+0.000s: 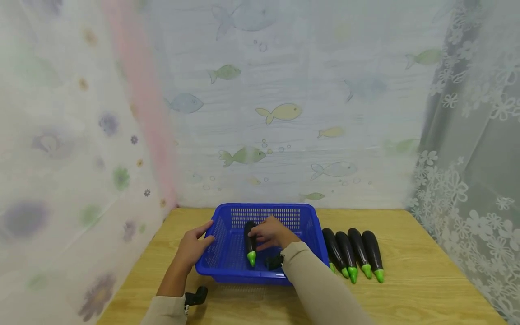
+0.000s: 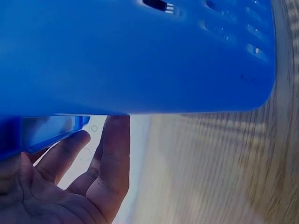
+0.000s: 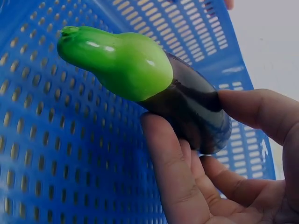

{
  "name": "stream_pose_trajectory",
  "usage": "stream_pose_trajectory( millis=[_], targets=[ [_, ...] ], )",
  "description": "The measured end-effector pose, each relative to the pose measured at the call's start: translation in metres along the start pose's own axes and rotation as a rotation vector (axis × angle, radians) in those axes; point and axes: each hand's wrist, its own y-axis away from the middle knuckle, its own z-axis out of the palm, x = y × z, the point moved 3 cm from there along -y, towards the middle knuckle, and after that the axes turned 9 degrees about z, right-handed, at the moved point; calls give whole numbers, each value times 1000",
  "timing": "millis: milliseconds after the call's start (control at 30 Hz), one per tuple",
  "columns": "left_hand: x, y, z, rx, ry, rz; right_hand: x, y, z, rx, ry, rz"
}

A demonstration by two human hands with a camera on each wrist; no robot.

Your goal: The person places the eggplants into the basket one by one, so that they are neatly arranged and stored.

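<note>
A dark eggplant [image 1: 249, 239] with a bright green stem end is inside the blue plastic basket [image 1: 260, 274]. My right hand [image 1: 271, 234] reaches into the basket and grips this eggplant. In the right wrist view, the thumb [image 3: 252, 106] presses one side of the eggplant [image 3: 191, 100] and the fingers [image 3: 170, 163] support the other, green end pointing away. My left hand [image 1: 194, 246] holds the basket's left rim. The left wrist view shows fingers [image 2: 114, 158] against the outside of the basket [image 2: 117, 65], below the rim.
Several more eggplants [image 1: 356, 253] lie side by side on the wooden table [image 1: 422, 271], right of the basket, green ends toward me. Curtains printed with fish [image 1: 280, 113] and flowers [image 1: 109, 124] surround the table at the back and sides.
</note>
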Motion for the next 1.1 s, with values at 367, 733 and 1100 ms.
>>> stream_pose_trajectory(
  millis=[367, 733, 1100],
  targets=[
    [-1, 1, 0, 9, -8, -14, 0, -12, 21, 24, -3, 21],
    [-2, 1, 3, 23, -3, -11, -2, -14, 36, 63, 23, 45],
    [1, 1, 2, 34, -16, -5, -9, -11, 47, 42, 39, 54]
  ],
)
